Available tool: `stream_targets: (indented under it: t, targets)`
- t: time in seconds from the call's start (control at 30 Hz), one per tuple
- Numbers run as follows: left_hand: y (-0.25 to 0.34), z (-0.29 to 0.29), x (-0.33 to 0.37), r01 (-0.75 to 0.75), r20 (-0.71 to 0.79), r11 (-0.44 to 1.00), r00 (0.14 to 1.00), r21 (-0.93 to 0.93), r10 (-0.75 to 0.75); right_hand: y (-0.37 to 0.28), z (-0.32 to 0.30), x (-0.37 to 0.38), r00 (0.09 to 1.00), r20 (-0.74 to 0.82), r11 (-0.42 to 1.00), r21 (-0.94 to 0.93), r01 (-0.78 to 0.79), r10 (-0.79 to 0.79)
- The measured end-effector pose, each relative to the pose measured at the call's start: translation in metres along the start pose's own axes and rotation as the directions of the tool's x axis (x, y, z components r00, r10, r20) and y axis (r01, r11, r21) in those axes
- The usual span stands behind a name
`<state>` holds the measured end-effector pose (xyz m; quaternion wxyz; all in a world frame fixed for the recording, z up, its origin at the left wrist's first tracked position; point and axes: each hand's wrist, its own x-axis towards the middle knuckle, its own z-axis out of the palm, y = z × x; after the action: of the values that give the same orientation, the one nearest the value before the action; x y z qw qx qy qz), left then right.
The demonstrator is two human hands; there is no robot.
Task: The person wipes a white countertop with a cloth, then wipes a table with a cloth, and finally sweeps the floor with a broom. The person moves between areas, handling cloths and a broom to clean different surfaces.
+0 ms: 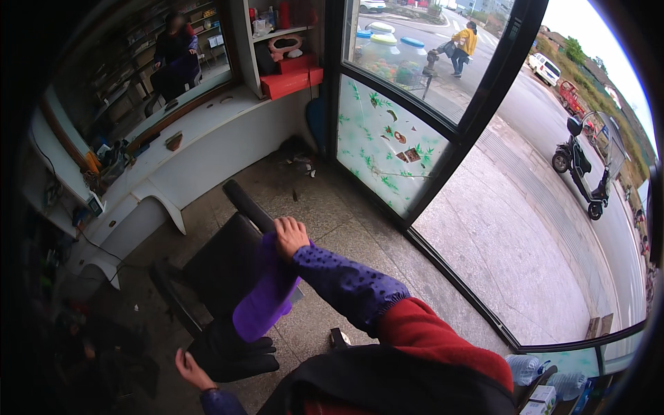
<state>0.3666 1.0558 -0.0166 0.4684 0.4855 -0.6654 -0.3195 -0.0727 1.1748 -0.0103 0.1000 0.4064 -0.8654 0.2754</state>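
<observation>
A purple cloth (266, 304) hangs from my right hand (292, 238), whose fingers are closed over its upper edge. That hand is right by the end of the black armrest (247, 206) of a black chair (225, 257); whether it touches the armrest, I cannot tell. The cloth's lower part droops over the chair's near side, beside a dark padded piece (238, 354). My left hand (194, 370) is low down, left of that piece, with fingers apart and nothing visible in it. Purple dotted sleeve covers (349, 280) are on my forearms.
A white counter (155, 160) with a large mirror (149, 69) runs along the left wall. A red box (292, 81) rests on the shelf. Dark hair (294, 155) lies on the floor. A glass door frame (443, 169) stands ahead, and water jugs (526, 369) are at lower right.
</observation>
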Motion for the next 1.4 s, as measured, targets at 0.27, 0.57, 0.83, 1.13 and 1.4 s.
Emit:
stream_targets:
  t: [0.27,0.57,0.83,1.13,1.4]
  targets:
    - [-0.059,-0.021,-0.047,0.714,0.2,0.484,0.642,-0.505,-0.74,-0.124,0.012,-0.148,0.385,0.611,0.678,0.733,0.053,-0.692]
    - [0.026,-0.058,-0.089,0.628,0.603,0.603,0.746,-0.493,-0.284,-0.159,0.05,-0.212,0.667,0.675,0.365,0.736,-0.571,-0.317]
    - [0.031,-0.142,-0.123,0.348,0.956,0.933,0.293,-0.09,-0.017,-0.229,-0.053,-0.239,0.573,0.734,0.14,0.652,-0.745,-0.365]
    - [0.078,-0.133,-0.16,0.131,0.894,0.938,0.369,-0.321,0.255,-0.195,-0.182,-0.304,0.518,0.844,0.288,0.534,-0.795,-0.137]
    - [0.188,-0.13,-0.22,-0.069,0.685,0.759,0.385,-0.647,0.619,-0.124,-0.3,-0.382,0.842,0.497,0.339,0.845,-0.414,-0.211]
